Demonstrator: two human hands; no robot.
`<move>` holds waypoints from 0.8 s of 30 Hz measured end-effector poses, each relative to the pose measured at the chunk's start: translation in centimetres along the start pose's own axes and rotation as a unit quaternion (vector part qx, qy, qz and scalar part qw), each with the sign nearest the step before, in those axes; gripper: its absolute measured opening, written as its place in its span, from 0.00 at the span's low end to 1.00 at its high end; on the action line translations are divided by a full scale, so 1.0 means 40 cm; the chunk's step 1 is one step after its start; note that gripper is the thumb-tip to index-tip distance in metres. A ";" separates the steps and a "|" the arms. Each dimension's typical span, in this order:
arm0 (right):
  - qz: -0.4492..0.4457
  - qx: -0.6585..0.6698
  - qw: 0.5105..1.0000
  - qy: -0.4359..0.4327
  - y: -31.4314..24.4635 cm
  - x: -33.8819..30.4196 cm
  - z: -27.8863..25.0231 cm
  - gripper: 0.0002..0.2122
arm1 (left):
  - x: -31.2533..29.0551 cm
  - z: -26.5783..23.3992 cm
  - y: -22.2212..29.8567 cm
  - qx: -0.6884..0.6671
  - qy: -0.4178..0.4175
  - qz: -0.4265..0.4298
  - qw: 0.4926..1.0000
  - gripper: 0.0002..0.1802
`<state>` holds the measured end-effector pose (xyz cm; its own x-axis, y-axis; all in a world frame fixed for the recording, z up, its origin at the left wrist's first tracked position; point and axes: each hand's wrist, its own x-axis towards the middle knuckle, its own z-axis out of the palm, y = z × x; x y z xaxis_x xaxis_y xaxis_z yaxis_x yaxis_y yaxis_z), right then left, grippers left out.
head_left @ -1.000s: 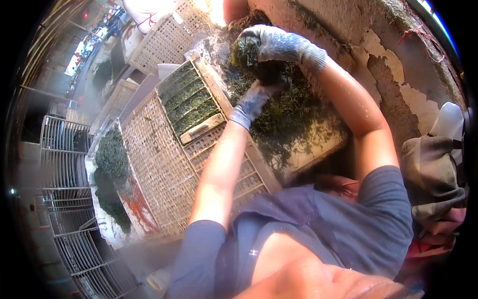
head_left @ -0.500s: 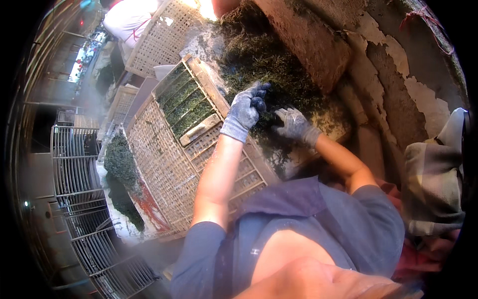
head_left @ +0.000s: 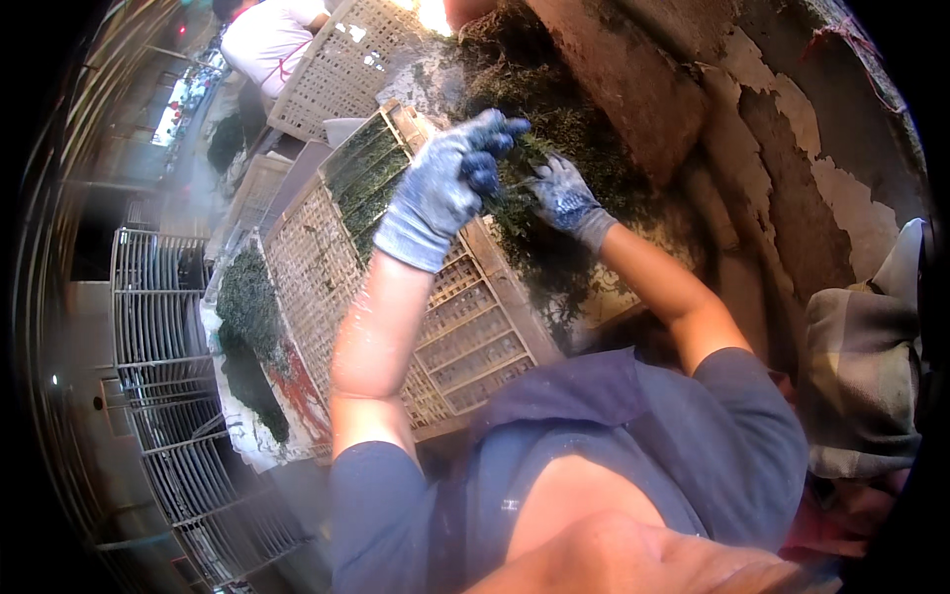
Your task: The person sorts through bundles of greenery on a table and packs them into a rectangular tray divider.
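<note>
My left hand [head_left: 450, 183], in a grey glove with dark blue fingertips, is raised over the edge of the slatted tray. Its fingers are bent and apart, and nothing shows between them. A heap of dark green leafy stuff [head_left: 584, 129], like moss or fine weed, lies past it. My right hand [head_left: 566, 198], in a matching stained glove, is at the near side of the heap with fingers curled into loose green strands. The woven, wood-framed tray [head_left: 475, 337] is below my left forearm. Green material [head_left: 366, 183] fills its far slatted sections.
More dark greens [head_left: 247, 307] lie on a white and red surface at the left, beside a barred metal rack [head_left: 168, 366]. A person in white [head_left: 272, 45] is behind another woven tray [head_left: 332, 69]. A peeling wall [head_left: 782, 148] and a hanging cloth [head_left: 861, 366] border the right.
My left hand has come back from the heap, up and to the left, looking larger. My right hand has shifted a little up and left along the greens. The view has moved slightly.
</note>
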<state>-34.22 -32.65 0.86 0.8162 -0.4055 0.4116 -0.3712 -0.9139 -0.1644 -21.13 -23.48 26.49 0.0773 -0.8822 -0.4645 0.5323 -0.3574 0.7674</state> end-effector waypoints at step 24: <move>0.076 0.596 0.798 -0.037 -0.245 -0.105 0.100 0.29 | -0.343 -0.590 -0.443 0.057 -0.039 -0.078 0.995 0.22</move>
<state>-32.25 -22.06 -2.84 0.8425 -0.4722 0.2591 0.1813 -0.2043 -0.9620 -11.73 2.17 8.83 -0.0659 -0.8330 -0.5493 0.4337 -0.5197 0.7361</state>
